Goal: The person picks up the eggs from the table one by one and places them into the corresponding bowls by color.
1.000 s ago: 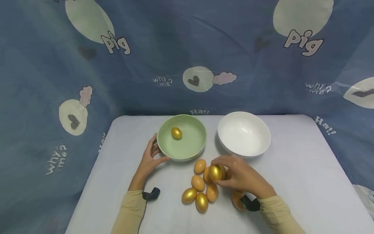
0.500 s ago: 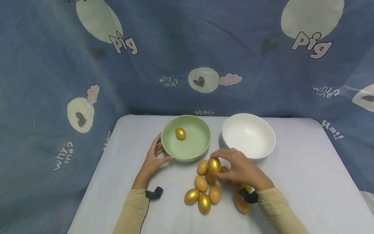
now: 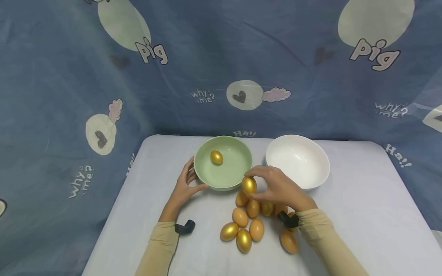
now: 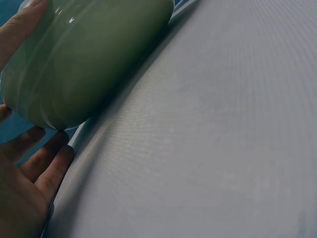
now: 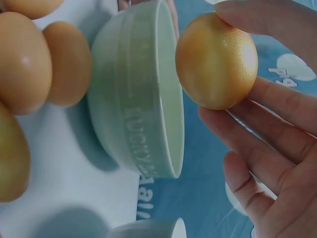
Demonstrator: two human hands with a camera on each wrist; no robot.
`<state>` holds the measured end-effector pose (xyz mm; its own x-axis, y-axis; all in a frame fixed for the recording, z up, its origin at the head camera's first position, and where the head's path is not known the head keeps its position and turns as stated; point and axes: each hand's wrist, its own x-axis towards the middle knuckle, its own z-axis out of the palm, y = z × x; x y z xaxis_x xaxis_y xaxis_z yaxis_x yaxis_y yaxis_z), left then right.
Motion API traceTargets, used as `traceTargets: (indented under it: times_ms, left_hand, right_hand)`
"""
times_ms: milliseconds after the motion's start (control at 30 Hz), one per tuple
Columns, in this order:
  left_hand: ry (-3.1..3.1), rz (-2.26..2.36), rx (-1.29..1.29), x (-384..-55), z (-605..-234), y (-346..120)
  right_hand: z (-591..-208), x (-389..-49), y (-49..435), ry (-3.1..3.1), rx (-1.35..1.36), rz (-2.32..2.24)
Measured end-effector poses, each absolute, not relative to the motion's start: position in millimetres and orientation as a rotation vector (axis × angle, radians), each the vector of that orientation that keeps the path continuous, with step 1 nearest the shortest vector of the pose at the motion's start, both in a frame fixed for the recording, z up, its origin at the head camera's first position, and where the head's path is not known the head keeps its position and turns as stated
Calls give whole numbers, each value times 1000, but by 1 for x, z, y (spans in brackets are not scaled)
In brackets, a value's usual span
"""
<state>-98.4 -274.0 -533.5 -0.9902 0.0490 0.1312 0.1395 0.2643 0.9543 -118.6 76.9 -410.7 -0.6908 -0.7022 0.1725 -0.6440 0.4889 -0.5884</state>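
My right hand (image 3: pixel 280 189) pinches a golden egg (image 3: pixel 249 185) between thumb and fingertips, held up off the table near the front right rim of a green bowl (image 3: pixel 225 183). The right wrist view shows that egg (image 5: pixel 217 62) beside the bowl's mouth. Inside the bowl lies another golden egg (image 3: pixel 216 157). My left hand (image 3: pixel 183 191) rests against the bowl's left side, thumb at the front; in the left wrist view its fingers (image 4: pixel 52 171) are spread and fairly straight, tips at the bowl's wall (image 4: pixel 89 59). Several golden and brown eggs (image 3: pixel 240 217) lie on the table in front.
A white bowl (image 3: pixel 297 161) with nothing inside stands right of the green one, behind my right hand. A brown egg (image 3: pixel 288 241) and others lie partly under my right wrist. The white-covered table (image 3: pixel 145 172) ends at a blue printed cloth (image 3: pixel 193 119) behind.
My right hand has lifted the golden egg from the pile and brought it back and left towards the green bowl. The left hand stays at the bowl. The head view has shifted slightly.
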Motion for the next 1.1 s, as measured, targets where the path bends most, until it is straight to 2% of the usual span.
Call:
traceTargets:
  times_ms: [333,667,1100]
  left_hand:
    - [-2465,-1853,-126,-99,-529,-270]
    - [-2470,-1859,-157,-89,-501,-261]
    - [-2461,-1834,-157,-98,-531,-273]
  right_hand:
    - [-407,-137,60,2623,-1192,-947]
    - [-404,-155,48,2604,-1199,-968]
    - [-405,-180,25,2582,-1204,-983]
